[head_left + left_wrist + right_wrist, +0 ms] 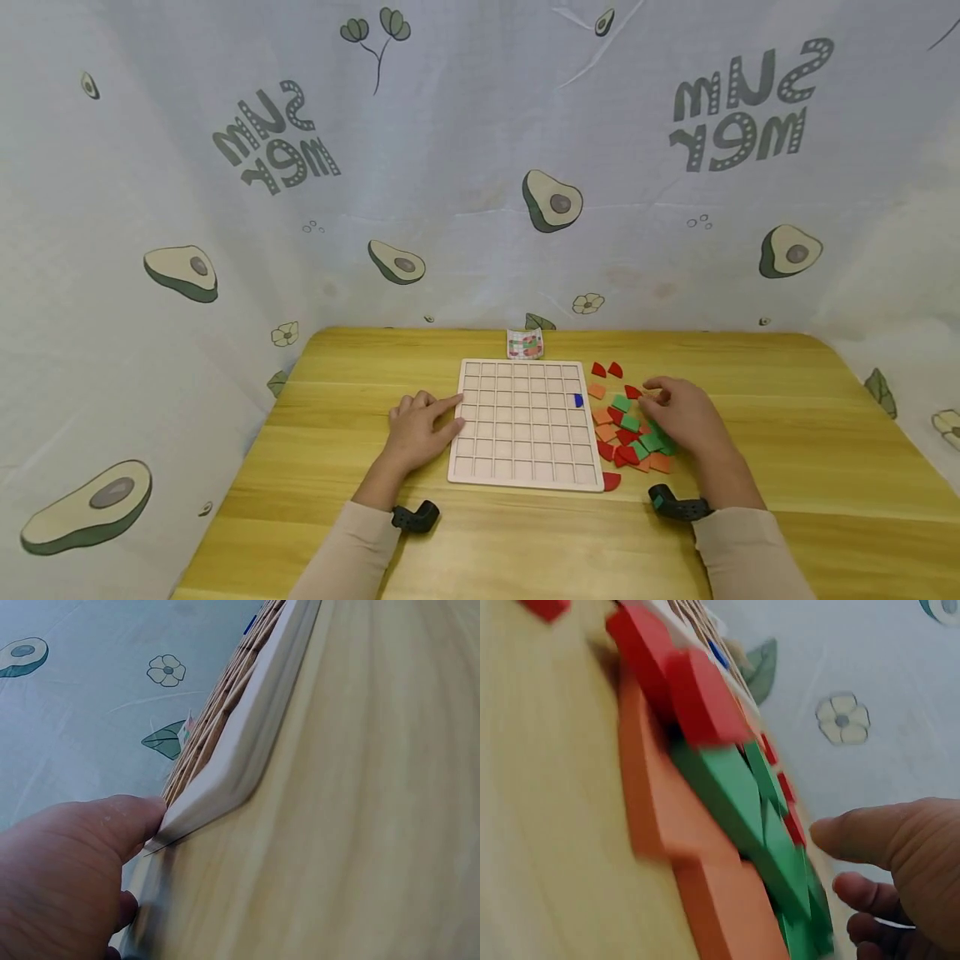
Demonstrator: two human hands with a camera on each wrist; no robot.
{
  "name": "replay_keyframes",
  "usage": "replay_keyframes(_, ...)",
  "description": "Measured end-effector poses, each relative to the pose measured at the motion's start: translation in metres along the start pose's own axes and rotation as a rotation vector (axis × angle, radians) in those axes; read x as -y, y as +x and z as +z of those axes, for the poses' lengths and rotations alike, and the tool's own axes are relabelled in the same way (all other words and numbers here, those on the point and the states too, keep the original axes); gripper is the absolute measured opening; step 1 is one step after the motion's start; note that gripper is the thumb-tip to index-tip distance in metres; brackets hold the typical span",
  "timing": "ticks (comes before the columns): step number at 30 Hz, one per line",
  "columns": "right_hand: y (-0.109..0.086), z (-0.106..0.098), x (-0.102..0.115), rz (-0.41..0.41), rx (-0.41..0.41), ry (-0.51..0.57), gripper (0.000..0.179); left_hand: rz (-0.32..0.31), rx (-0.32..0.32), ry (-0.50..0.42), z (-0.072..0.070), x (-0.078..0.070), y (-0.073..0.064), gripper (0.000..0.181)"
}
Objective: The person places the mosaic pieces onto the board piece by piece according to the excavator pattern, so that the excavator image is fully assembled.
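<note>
A square wooden grid board (522, 425) lies on the table, and a single blue piece (578, 401) sits in a cell near its right edge. Thumb and forefinger of my left hand (417, 435) touch the board's left edge; the left wrist view shows the thumb (135, 821) against its rim. My right hand (686, 417) hovers at the right side of a loose heap of small tiles, thumb and fingers apart, with nothing seen between them. Among the tiles are green squares (724, 791), orange pieces (667, 802) and red quarter-circle pieces (705, 697). Its fingers partly hide some tiles.
Behind the board a small printed card (524, 344) with a coloured pattern stands near the table's back edge. A few red pieces (615, 369) lie apart from the heap. An avocado-patterned cloth (465, 167) hangs behind the wooden table (540, 542).
</note>
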State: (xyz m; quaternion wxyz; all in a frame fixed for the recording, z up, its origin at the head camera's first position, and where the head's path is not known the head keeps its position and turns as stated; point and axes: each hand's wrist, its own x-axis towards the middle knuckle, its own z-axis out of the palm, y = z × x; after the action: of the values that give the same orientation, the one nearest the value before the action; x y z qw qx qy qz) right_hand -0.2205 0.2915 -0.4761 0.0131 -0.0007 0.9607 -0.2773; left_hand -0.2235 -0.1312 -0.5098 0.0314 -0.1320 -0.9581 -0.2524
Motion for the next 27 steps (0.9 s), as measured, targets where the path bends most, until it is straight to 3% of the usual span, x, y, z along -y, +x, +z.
replay_keyframes(8,-0.004,-0.009,-0.014,0.077,0.032,0.002,0.05,0.003,-0.005,0.007,0.0,0.002,0.001,0.046)
replay_keyframes(18,-0.003,-0.007,-0.011,0.074,0.024,-0.027,0.044,0.001,-0.015,0.001,0.001,0.001,0.001,0.045)
replay_keyframes(23,-0.003,-0.005,-0.002,0.028,0.021,-0.029,0.045,-0.008,-0.011,0.005,0.002,0.002,0.001,0.045)
replay_keyframes(27,-0.002,0.003,0.021,-0.082,0.056,-0.011,0.039,-0.005,-0.01,0.004,0.003,0.002,0.0,0.046)
